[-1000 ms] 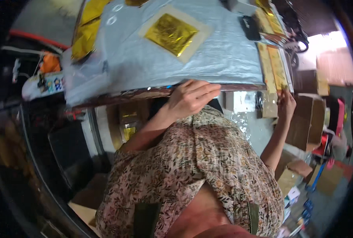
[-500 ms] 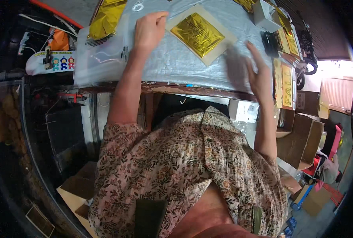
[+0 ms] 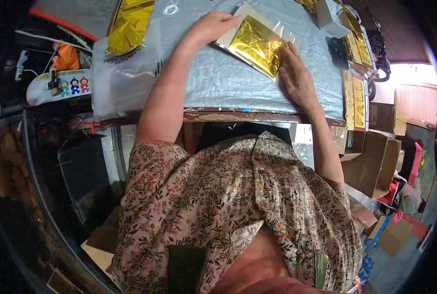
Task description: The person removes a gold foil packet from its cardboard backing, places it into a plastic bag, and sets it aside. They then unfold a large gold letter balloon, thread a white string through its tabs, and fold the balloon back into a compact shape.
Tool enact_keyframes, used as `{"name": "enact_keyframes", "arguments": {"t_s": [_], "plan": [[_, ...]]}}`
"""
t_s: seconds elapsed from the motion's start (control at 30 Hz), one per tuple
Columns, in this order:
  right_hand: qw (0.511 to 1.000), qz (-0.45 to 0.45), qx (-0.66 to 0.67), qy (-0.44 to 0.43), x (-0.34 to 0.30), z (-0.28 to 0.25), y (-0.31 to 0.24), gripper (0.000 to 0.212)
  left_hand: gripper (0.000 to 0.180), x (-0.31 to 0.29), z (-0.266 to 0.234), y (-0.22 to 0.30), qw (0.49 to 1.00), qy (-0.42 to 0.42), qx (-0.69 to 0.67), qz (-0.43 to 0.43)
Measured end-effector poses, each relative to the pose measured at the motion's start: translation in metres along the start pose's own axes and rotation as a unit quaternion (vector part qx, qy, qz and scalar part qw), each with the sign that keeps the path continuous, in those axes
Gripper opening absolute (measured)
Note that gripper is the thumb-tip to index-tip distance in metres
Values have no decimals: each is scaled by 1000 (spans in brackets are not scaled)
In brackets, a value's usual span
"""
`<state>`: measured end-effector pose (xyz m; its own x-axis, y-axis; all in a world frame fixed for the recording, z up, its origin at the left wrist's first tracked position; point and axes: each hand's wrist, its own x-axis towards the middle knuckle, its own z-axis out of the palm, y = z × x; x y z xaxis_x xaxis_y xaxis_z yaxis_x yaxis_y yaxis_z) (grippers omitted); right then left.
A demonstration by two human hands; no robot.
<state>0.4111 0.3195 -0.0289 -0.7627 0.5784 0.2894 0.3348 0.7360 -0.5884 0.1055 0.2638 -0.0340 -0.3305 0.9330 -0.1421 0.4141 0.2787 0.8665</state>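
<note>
A shiny folded piece of gold foil lies on a pale square card on the covered table, tilted cornerwise to me. At the card's upper left edge my left hand is closed, its fingertips pinching the rim. My right hand rests along the right side of the foil, fingers stretched out and lying flat over its edge, thumb beside the lower corner. Clear film glints just above the right fingers. What lies under the right fingers is hidden.
Left of my arm are more gold foil and clear plastic bags. A white ring lies at the far side. A white box, a black item and yellow printed packages line the right edge. Cardboard boxes stand below.
Both hands have come to the card: the left moved right onto its edge, the right moved up and left onto the foil. The card and foil shifted slightly right.
</note>
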Motion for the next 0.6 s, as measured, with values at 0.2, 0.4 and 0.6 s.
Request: {"name": "enact_keyframes", "arguments": {"t_s": [0.2, 0.4, 0.6], "plan": [[945, 164, 186, 214, 7, -3, -1, 59, 45, -17, 16, 8, 944, -67, -323, -2], [845, 296, 379, 235, 19, -32, -4, 55, 42, -29, 23, 17, 878, -83, -471, -11], [835, 294, 426, 186, 7, -54, -4, 28, 41, -39, 26, 25, 874, -183, -449, -33]]}}
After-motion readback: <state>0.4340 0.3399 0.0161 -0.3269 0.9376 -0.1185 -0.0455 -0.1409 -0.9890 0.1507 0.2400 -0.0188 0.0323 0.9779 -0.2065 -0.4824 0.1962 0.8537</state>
